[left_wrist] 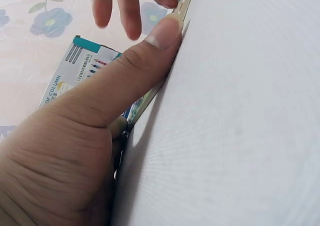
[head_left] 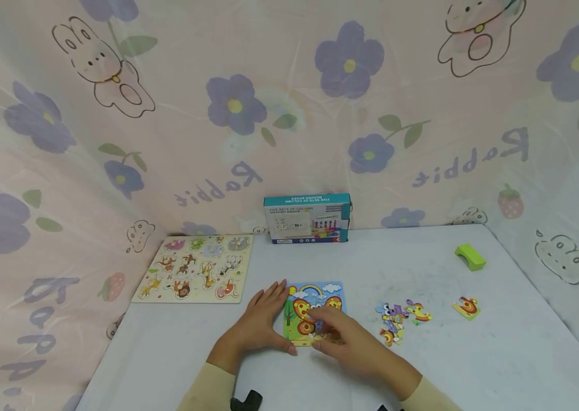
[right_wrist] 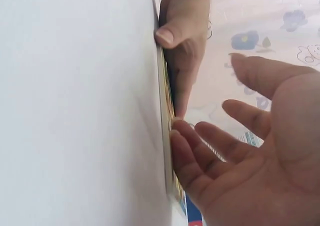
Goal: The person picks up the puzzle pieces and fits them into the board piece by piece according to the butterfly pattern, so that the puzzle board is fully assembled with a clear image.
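Observation:
A small jigsaw board (head_left: 302,311) with a butterfly, a rainbow and a tree lies flat on the white table. Along its left side my left hand (head_left: 256,323) is spread, fingers extended and the thumb at the near-left corner. The left wrist view shows that thumb (left_wrist: 142,56) pressed to the board's edge. My right hand (head_left: 351,342) reaches over the board's right part and hides some of the picture. In the right wrist view, its lower fingertips (right_wrist: 182,148) touch the board's surface, while the thumb stands apart in the air with nothing pinched.
Several loose jigsaw pieces (head_left: 392,324) lie right of the board, with one piece (head_left: 467,308) farther right. Behind that is a green arch block (head_left: 470,257). An animal puzzle board (head_left: 198,271) lies at the back left. A teal-topped box (head_left: 307,220) stands against the patterned cloth (head_left: 300,148).

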`<state>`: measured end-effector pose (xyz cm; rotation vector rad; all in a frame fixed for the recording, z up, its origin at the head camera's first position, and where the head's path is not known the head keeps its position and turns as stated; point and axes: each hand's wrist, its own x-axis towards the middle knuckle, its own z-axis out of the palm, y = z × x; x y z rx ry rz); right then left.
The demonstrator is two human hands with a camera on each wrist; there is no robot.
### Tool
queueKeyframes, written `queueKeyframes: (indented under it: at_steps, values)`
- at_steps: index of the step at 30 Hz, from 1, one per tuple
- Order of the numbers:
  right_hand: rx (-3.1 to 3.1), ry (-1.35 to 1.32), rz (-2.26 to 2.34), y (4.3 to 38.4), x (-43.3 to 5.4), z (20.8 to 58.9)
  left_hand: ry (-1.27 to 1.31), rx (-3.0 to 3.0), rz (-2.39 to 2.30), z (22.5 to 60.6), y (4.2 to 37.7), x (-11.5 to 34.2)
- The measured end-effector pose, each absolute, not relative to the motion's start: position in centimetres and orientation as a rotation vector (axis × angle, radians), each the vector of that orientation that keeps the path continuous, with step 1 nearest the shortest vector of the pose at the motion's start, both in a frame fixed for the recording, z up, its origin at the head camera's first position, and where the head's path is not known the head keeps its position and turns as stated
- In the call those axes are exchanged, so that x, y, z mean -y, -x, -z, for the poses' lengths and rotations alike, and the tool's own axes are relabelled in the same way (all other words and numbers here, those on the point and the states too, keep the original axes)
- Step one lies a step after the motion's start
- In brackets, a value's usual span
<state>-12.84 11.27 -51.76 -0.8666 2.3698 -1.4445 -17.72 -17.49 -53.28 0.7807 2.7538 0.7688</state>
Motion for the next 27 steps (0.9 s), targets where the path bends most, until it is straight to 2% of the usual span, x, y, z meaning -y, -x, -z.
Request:
queueKeyframes:
  at_steps: [10,19,27]
  values:
    - [-2.379,0.849,1.653,13.4,-15.4,51.6,-0.765,-2.749,-0.759,53.2,17.7,17.5]
    - [-2.309,0.61,1.851,13.9,-20.5,51.2,-0.753,-2.753,-0.749,53.3,17.8,17.4]
    - [-2.06,0.647,2.193,14.6,-24.5,51.4,-0.745,-2.751,-0.752,53.3,17.8,17.4]
